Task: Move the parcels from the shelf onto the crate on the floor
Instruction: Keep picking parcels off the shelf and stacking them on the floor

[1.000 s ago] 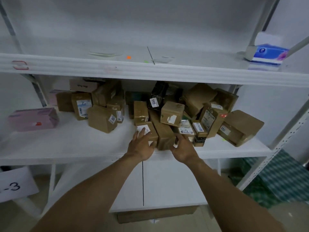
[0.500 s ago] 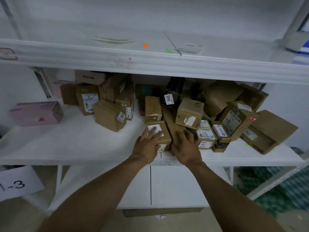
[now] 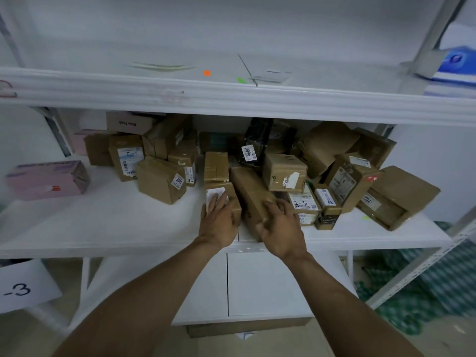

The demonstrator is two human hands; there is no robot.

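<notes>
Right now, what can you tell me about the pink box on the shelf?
The pink box is long and low and looks like cardboard. It lies flat on its widest side at the left end of the white middle shelf. There is faint writing on its top and a small red-and-white mark on its front. It looks closed, sits apart from the brown parcels, and only the shelf touches it.
</notes>
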